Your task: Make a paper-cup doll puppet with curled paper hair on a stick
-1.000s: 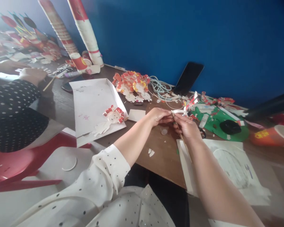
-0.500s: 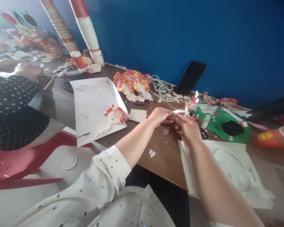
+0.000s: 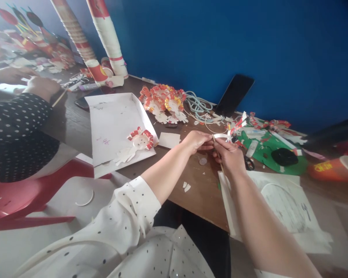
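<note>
Both forearms reach up from the lower part of the frame and meet just right of the centre. The left hand (image 3: pixel 196 140) comes in from the lower left — its sleeve pushed back to the elbow, forearm bare — with fingers curled and fingertips pinched together, pointing right. The right hand (image 3: pixel 230 156) comes from the lower right, knuckles up, fingers bent in a pinch that touches the left fingertips — wrist straight, forearm bare.

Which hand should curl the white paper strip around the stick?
Probably the left hand: its fingertips pinch the white paper strip, while the right hand grips the stick.
</note>
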Demonstrator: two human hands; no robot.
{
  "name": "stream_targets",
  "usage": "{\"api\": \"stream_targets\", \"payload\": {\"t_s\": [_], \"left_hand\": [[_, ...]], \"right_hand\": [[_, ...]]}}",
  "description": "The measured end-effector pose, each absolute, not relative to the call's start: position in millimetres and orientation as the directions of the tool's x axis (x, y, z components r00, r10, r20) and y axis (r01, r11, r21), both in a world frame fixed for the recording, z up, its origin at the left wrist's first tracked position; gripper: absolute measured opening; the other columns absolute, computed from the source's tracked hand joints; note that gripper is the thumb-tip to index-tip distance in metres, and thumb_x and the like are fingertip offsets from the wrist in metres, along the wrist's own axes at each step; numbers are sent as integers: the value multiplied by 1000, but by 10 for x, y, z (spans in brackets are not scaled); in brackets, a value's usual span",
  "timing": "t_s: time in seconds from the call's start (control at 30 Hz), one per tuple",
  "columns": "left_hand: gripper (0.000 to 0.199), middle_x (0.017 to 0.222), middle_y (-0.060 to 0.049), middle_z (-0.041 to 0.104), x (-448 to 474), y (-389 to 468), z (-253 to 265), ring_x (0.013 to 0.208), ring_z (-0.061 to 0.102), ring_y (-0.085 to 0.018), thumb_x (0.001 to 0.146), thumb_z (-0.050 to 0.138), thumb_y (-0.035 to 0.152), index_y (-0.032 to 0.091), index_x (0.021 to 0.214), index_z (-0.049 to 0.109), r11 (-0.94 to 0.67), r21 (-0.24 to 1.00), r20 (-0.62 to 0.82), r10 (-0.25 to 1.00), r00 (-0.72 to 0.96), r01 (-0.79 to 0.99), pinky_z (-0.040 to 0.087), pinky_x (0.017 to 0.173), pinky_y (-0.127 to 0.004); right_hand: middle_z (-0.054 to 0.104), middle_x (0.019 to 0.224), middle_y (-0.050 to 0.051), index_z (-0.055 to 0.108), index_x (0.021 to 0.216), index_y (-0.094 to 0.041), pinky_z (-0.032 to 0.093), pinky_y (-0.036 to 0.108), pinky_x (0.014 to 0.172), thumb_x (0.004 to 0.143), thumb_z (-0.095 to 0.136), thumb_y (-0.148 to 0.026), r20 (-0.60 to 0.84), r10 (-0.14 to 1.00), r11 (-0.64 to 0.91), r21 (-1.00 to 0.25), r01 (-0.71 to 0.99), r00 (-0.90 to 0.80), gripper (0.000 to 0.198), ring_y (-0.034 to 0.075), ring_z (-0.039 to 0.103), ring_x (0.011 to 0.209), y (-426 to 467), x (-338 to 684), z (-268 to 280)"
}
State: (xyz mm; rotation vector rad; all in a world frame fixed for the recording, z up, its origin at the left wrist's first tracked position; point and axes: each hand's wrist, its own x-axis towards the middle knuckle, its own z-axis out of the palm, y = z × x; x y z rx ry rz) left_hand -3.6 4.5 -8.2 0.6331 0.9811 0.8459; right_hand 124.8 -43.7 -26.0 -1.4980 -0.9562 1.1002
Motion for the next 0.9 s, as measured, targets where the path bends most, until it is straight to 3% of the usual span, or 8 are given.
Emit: {"api": "stream_targets", "payload": {"t_s": [0.5, 0.63, 0.73, 0.9], "left_hand": [[16, 61, -3, 63, -21, 44, -76, 59, 61, -8, 79, 71, 7, 9, 64, 66, 528, 788, -470, 848, 245, -315, 58, 69, -22], [9, 63, -4, 66, -16, 42, -60, 63, 65, -10, 75, 77, 14, 10, 73, 69, 544, 782, -491, 839, 236, -305, 59, 67, -21], [15, 62, -4, 67, -4, 56, -64, 62, 65, -11, 71, 82, 18, 10, 78, 71, 553, 775, -504, 833, 228, -307, 58, 64, -19], [16, 59, -3, 64, 10, 59, -57, 55, 62, -8, 72, 76, 6, 10, 61, 65, 550, 772, -504, 835, 220, -320, 55, 61, -16]], "right_hand": [[55, 52, -3, 72, 117, -15, 30, 19, 39, 64, 77, -40, -168, 958, -186, -981, 57, 234, 59, 9, 46, 46, -456, 1252, -272], [56, 52, -4, 72, 118, -17, 31, 19, 39, 68, 73, -39, -138, 968, -163, -981, 105, 209, 54, 8, 45, 44, -452, 1275, -303], [55, 51, -4, 73, 117, -18, 30, 20, 38, 70, 73, -39, -115, 966, -147, -981, 126, 232, 51, 8, 44, 43, -451, 1266, -317], [55, 50, -5, 74, 114, -18, 31, 20, 38, 69, 75, -41, -105, 961, -141, -982, 127, 254, 51, 8, 43, 42, -459, 1219, -319]]}}
